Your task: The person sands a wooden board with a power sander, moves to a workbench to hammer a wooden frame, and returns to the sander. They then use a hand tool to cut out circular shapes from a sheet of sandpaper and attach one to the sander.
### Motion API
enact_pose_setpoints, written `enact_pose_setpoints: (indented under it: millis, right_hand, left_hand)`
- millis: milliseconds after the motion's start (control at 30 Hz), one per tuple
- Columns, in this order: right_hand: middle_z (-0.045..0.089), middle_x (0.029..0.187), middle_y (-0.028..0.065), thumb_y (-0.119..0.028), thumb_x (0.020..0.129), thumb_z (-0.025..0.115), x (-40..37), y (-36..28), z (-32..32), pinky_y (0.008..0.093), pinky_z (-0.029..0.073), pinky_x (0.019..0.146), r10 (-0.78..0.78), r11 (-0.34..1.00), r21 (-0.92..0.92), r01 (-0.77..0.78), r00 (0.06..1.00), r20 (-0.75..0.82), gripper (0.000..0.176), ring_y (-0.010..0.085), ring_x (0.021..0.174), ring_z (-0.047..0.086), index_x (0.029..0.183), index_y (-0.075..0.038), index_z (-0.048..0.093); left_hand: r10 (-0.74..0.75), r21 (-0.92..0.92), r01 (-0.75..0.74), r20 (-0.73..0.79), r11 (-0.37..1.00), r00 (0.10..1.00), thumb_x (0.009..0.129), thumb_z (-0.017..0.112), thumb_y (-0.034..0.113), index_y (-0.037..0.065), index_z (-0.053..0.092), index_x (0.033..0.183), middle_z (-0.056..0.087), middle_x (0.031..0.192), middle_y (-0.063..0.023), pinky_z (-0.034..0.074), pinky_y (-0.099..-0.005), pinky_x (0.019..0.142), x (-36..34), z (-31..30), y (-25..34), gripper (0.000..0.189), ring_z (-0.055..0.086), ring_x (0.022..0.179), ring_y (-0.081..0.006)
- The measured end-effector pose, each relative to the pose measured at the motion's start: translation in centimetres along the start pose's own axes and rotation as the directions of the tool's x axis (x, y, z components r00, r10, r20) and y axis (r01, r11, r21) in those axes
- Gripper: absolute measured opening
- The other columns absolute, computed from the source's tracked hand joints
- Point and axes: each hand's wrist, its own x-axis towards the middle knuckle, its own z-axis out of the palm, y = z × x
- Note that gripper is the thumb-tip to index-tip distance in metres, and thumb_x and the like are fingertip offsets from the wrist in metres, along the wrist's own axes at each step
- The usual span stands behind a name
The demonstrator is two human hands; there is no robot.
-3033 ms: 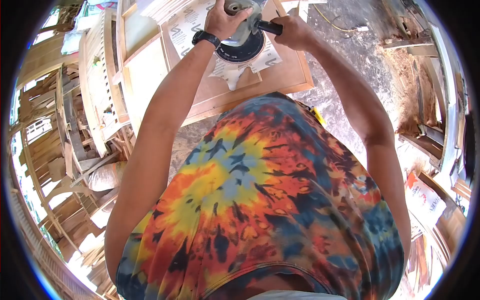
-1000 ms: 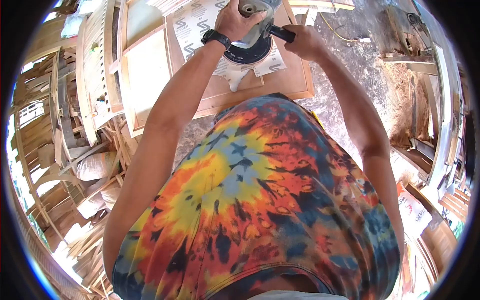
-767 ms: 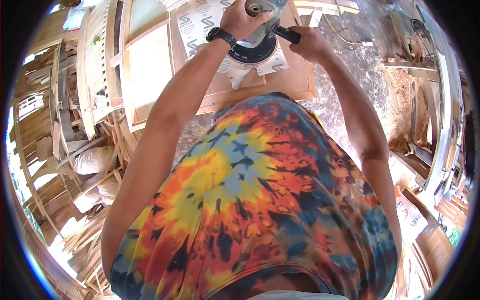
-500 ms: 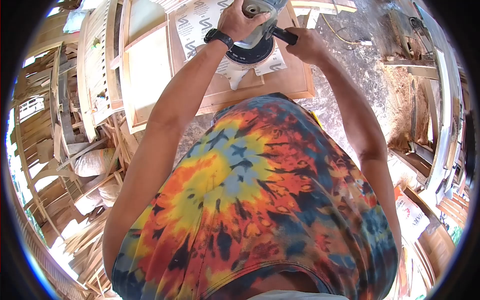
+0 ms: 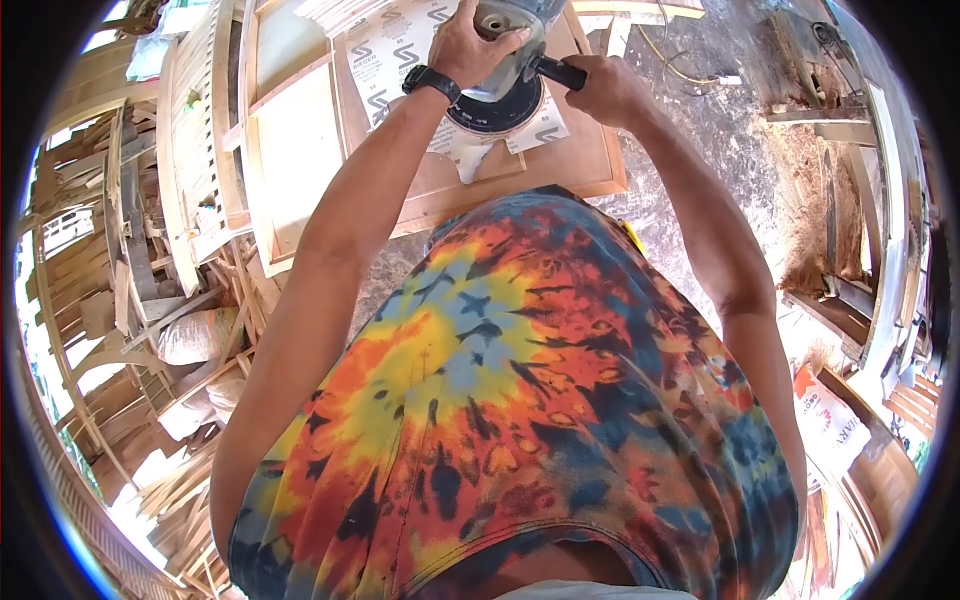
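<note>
A cluttered woodworking shop seen from above: slatted frames [image 5: 195,130] and loose timber are stacked at the left, and a dusty concrete floor [image 5: 700,130] lies at the right. A wooden panel [image 5: 570,160] lies flat in front of the person, with a printed sandpaper sheet [image 5: 385,55] on top of it.

A sander [image 5: 505,30] stands on that sheet at the top of the view, its dark round disc [image 5: 495,112] pressed flat against the paper. The left hand [image 5: 465,45], with a black watch [image 5: 431,82] on its wrist, curls its fingers over the sander's grey body. The right hand [image 5: 600,85] is clenched round the black side handle [image 5: 555,70]. A tie-dye shirt [image 5: 520,400] fills the lower half of the view.
</note>
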Motion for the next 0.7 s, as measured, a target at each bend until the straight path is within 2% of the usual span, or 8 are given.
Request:
enact_pose_setpoints:
  millis: [100, 133, 200, 433, 533, 600, 633, 700]
  right_hand:
    - [0.070, 0.083, 0.0189, -0.016, 0.075, 0.072, 0.2, -0.1, 0.2, 0.0407, 0.055, 0.071, -0.012, 1.000, -0.005, 0.012, 1.000, -0.001, 0.050, 0.0322, 0.076, 0.071, 0.125, -0.010, 0.068]
    - [0.070, 0.083, 0.0189, -0.016, 0.075, 0.072, 0.3, 0.0, 0.2, 0.0407, 0.055, 0.071, -0.009, 1.000, -0.005, 0.009, 1.000, -0.002, 0.050, 0.0322, 0.076, 0.071, 0.125, -0.010, 0.068]
    - [0.071, 0.084, 0.0191, -0.015, 0.075, 0.072, 0.1, -0.8, 0.0, 0.0407, 0.055, 0.071, 0.052, 0.999, -0.017, -0.052, 0.998, 0.022, 0.050, 0.0321, 0.076, 0.071, 0.125, -0.009, 0.068]
    - [0.071, 0.089, 0.0201, -0.014, 0.075, 0.072, -0.2, -0.7, 0.4, 0.0415, 0.055, 0.072, 0.049, 0.999, 0.017, -0.049, 0.999, 0.013, 0.050, 0.0312, 0.079, 0.071, 0.125, -0.008, 0.067]
    - [0.072, 0.095, 0.0197, -0.020, 0.080, 0.075, -0.3, -0.5, -0.3, 0.0409, 0.055, 0.077, 0.024, 0.999, -0.047, -0.020, 0.997, 0.080, 0.054, 0.0303, 0.085, 0.071, 0.132, -0.008, 0.063]
    - [0.074, 0.099, 0.0199, -0.026, 0.085, 0.074, -0.9, -0.2, -1.2, 0.0435, 0.055, 0.086, 0.031, 0.998, 0.053, -0.032, 0.999, 0.014, 0.058, 0.0363, 0.096, 0.070, 0.137, -0.006, 0.058]
    - [0.074, 0.105, 0.0174, -0.031, 0.094, 0.066, -1.2, 0.0, -2.4, 0.0428, 0.054, 0.090, 0.087, 0.995, 0.053, -0.088, 0.996, 0.036, 0.058, 0.0356, 0.105, 0.069, 0.143, -0.005, 0.051]
    - [0.075, 0.108, 0.0154, -0.025, 0.100, 0.054, -2.8, 1.6, -4.2, 0.0416, 0.052, 0.094, 0.110, 0.992, 0.077, -0.098, 0.981, -0.159, 0.051, 0.0341, 0.108, 0.069, 0.147, -0.007, 0.047]
  left_hand:
    - [0.067, 0.044, -0.065, -0.037, 0.997, 0.997, 0.079, 0.077, 0.052, 0.001, 0.042, 0.146, 0.063, 0.126, -0.0288, 0.052, -0.0454, 0.094, 0.0, 0.1, -0.5, 0.091, 0.063, 0.115, -0.0403]
    - [0.068, 0.042, -0.067, -0.034, 0.997, 0.997, 0.079, 0.077, 0.052, 0.001, 0.042, 0.146, 0.063, 0.126, -0.0288, 0.052, -0.0454, 0.094, 0.0, 0.0, -0.5, 0.091, 0.063, 0.115, -0.0403]
    - [-0.047, -0.041, 0.049, 0.048, 0.998, 0.998, 0.079, 0.078, 0.051, 0.001, 0.043, 0.146, 0.063, 0.126, -0.0284, 0.053, -0.0449, 0.094, 0.1, -0.5, 0.1, 0.090, 0.064, 0.115, -0.0395]
    - [0.024, -0.045, -0.023, 0.032, 0.999, 0.999, 0.081, 0.078, 0.046, 0.004, 0.044, 0.146, 0.064, 0.126, -0.0268, 0.053, -0.0450, 0.095, 0.1, -0.3, -0.2, 0.085, 0.064, 0.115, -0.0393]
    - [0.030, 0.013, -0.031, 0.051, 0.999, 0.998, 0.082, 0.077, 0.048, 0.003, 0.041, 0.147, 0.062, 0.129, -0.0274, 0.051, -0.0463, 0.097, 0.0, -0.2, -0.6, 0.087, 0.062, 0.117, -0.0407]
    - [-0.029, 0.008, 0.028, 0.043, 1.000, 0.999, 0.078, 0.079, 0.052, 0.003, 0.047, 0.143, 0.067, 0.120, -0.0264, 0.055, -0.0420, 0.092, -0.3, 0.3, -1.0, 0.087, 0.069, 0.108, -0.0364]
    - [0.017, 0.038, -0.017, -0.004, 0.999, 1.000, 0.078, 0.081, 0.047, 0.002, 0.049, 0.141, 0.071, 0.113, -0.0241, 0.056, -0.0408, 0.088, -0.2, 0.6, -1.5, 0.083, 0.071, 0.102, -0.0351]
    - [-0.022, 0.019, 0.022, 0.010, 1.000, 1.000, 0.076, 0.080, 0.051, 0.001, 0.049, 0.140, 0.069, 0.115, -0.0251, 0.055, -0.0432, 0.091, -0.2, 0.8, -1.7, 0.087, 0.069, 0.106, -0.0380]
